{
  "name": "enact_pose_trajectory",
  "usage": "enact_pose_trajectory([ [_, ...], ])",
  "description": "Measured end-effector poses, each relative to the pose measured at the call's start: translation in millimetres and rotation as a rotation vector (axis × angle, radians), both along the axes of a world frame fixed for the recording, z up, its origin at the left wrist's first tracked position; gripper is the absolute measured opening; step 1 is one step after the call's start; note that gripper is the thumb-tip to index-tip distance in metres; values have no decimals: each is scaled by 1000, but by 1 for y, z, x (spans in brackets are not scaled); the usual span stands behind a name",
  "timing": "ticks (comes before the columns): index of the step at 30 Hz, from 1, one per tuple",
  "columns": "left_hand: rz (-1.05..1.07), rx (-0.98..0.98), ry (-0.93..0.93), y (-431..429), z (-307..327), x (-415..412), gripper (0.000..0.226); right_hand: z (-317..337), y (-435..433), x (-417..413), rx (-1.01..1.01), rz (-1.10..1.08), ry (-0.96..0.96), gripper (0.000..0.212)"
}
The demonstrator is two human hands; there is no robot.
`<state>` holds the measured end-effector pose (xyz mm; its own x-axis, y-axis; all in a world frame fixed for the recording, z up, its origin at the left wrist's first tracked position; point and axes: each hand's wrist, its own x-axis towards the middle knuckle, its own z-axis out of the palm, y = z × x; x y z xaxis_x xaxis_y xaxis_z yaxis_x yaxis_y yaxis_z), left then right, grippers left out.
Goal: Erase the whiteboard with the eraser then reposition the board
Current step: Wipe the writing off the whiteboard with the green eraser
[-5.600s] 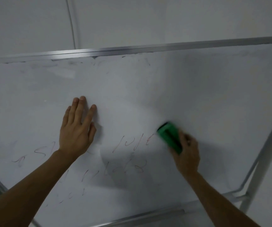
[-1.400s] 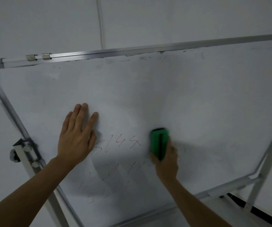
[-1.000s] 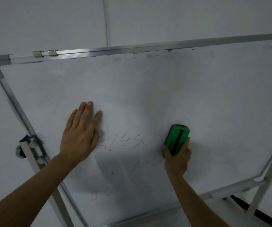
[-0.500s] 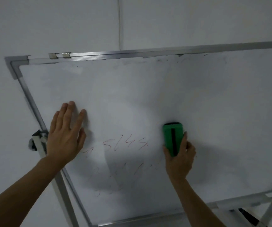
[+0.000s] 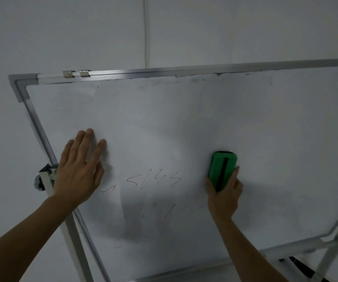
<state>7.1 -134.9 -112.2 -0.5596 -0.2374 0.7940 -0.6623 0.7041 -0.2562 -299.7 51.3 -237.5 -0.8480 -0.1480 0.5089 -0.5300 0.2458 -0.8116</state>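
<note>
A whiteboard (image 5: 265, 123) in a metal frame fills most of the view, tilted on its stand. Faint red writing (image 5: 153, 180) remains in its lower middle, with more smudged strokes below it. My left hand (image 5: 78, 171) lies flat on the board near its left edge, fingers spread. My right hand (image 5: 224, 194) grips a green eraser (image 5: 222, 169) with a black slot, pressed upright against the board just right of the writing.
The stand's left post and a knob (image 5: 44, 180) sit beside my left wrist. Two metal clips (image 5: 76, 73) sit on the top frame rail. A white wall with a thin vertical cable (image 5: 146, 31) is behind. Stand legs (image 5: 326, 259) show at the lower right.
The eraser has gone from the left end of its stroke to the right of the red writing and stands upright. My left hand has slid towards the board's left edge. The view has shifted left.
</note>
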Motion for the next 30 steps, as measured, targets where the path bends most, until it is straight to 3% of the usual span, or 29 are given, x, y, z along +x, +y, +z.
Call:
enact_pose_trajectory([
  [6,-65,-59,-64,-19,1,12,56,-81,-33,110,416,281,206,99],
  [9,-104,-118,-126,-34,4,29,55,-81,-30,102,441,275,336,99],
  [11,-129,-158,-159,-42,6,40,55,-60,-26,83,315,156,148,97],
  [14,-166,-195,-169,-47,4,47,54,-32,-28,59,27,-38,-343,103],
  [16,-175,-202,-174,-47,2,47,54,-28,-40,76,-28,-73,-461,104],
  [18,-192,-193,-176,-49,1,46,55,-45,-58,122,77,-8,-343,102],
  [22,-212,-190,-164,-52,1,50,54,-91,-69,183,470,313,250,93],
  [24,-237,-207,-173,-56,2,55,52,-84,-65,162,414,251,307,90],
  [26,-259,-207,-185,-59,4,57,52,-60,-59,130,258,110,44,96],
  [28,-277,-199,-190,-58,5,55,52,-33,-55,97,-25,59,-357,103],
  [30,-294,-190,-173,-55,5,52,51,-16,-66,98,-260,30,-581,101],
])
